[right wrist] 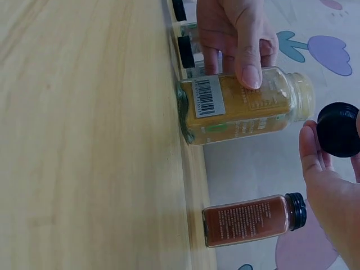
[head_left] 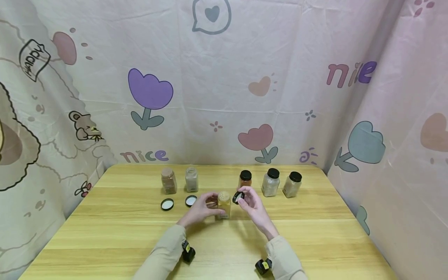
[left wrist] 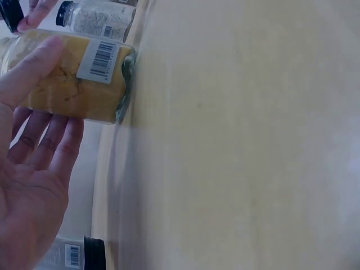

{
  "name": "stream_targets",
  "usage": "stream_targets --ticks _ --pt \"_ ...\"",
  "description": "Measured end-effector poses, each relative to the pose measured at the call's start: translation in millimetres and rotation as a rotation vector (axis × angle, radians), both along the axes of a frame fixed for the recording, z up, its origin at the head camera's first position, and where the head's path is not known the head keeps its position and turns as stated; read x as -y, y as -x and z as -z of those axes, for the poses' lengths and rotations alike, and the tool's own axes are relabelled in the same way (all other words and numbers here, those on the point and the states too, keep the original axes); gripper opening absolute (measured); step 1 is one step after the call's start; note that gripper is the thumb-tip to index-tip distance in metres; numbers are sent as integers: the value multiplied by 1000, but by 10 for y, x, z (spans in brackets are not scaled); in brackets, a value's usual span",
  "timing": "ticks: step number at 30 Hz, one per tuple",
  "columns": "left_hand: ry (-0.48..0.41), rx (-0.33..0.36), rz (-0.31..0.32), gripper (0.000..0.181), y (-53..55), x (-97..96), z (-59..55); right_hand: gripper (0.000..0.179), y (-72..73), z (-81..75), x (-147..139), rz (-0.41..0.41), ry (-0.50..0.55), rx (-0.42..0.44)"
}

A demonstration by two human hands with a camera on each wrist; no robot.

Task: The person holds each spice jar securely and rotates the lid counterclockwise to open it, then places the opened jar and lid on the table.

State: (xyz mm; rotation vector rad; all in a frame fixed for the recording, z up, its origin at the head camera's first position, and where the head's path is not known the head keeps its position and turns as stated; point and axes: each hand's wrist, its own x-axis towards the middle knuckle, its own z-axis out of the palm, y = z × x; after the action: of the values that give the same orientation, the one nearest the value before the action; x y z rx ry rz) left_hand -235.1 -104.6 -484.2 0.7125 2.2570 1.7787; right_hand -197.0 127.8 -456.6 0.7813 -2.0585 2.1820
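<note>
Between my hands a glass spice jar [head_left: 224, 203] of yellow powder stands upright with its black lid off. My left hand [head_left: 202, 210] grips it from the left, thumb across the front and fingers behind. A barcode label [right wrist: 208, 97] shows low on its side in the right wrist view. Just right of the jar's mouth, my right hand [head_left: 254, 208] pinches the black lid [head_left: 238, 197] between thumb and fingers. The lid is apart from the jar and tilted, its pale inner side partly showing in the head view.
A jar of brownish powder [head_left: 169, 182] and a jar of pale contents [head_left: 191, 181], both lidless, stand back left. Black lids [head_left: 167, 204] [head_left: 191, 201] lie before them, white insides up. Back right stand black-capped jars: reddish [head_left: 245, 179], whitish [head_left: 271, 183] and beige [head_left: 292, 186].
</note>
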Motion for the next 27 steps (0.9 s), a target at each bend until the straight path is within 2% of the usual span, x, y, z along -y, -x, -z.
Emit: stream_targets --ticks 5,8,16,22,27 --pt "34 -45 -52 59 70 19 -12 37 1 9 1 -3 9 36" --pt "40 -66 -94 61 124 21 -15 38 3 13 0 -13 8 28" --pt "-5 -52 -233 67 268 -14 -47 36 21 47 -11 -24 -14 9" --pt "-10 -65 -280 62 353 -41 -81 32 25 69 1 -25 -54 31" --pt "-27 -66 -296 60 420 -64 -84 34 27 88 27 -26 -91 70"
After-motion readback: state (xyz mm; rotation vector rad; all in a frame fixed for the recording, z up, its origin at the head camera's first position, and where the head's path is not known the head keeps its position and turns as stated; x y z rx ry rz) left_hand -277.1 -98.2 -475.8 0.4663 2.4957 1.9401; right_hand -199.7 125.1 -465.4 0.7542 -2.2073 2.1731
